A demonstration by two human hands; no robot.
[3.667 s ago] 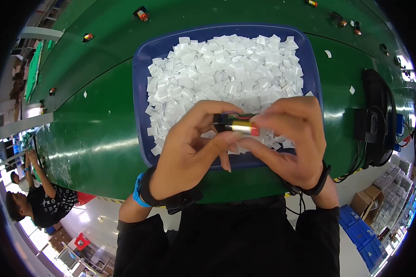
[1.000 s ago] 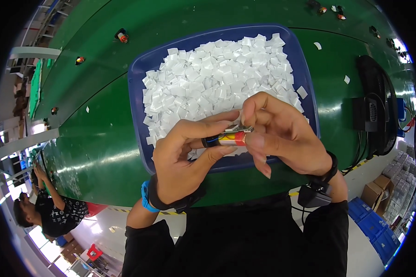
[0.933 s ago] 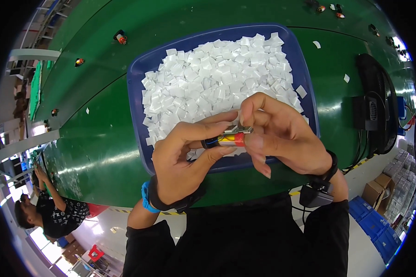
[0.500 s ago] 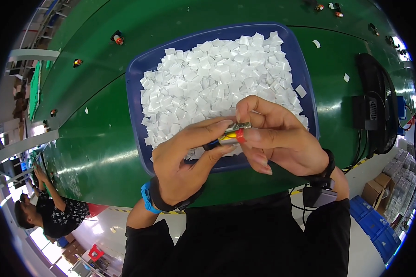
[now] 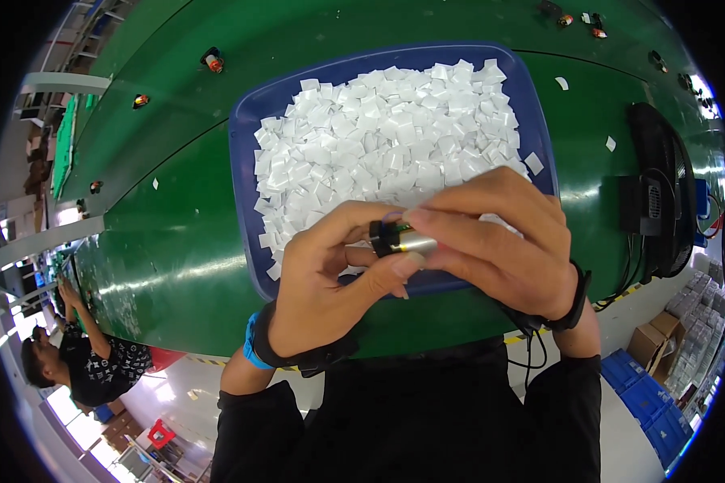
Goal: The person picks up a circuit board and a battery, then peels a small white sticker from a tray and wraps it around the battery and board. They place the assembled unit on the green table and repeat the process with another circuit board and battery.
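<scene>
While a green desk [image 5: 169, 249] fills most of the view, a blue tray [image 5: 245, 219] stands on its near part, in front of the person. Inside the tray lies a broad heap of small white pieces [image 5: 387, 133], mostly squarish and a little glossy. To the right, on the desk, is a black device [image 5: 660, 189] with a boxy grilled part and cables.

Both hands are raised over the near rim of the tray. The left hand [image 5: 310, 282] has a blue band [image 5: 254, 342] at its wrist; its fingers grasp a small cylindrical piece [image 5: 411, 241] from the left, forefinger above and thumb below. The fingers of the right hand [image 5: 511, 241], slightly blurred, close on the piece's right end and hide it.

The cylindrical piece lies nearly level between the two hands, above the near side of the heap. Its body is bright and silvery, with a yellowish stripe near the left and a strip of dark green along the top. A black cap [image 5: 379, 236] covers the left end, and a thin dark purplish wire [image 5: 391, 216] curves up over it. Finer detail is too blurred to read.
</scene>
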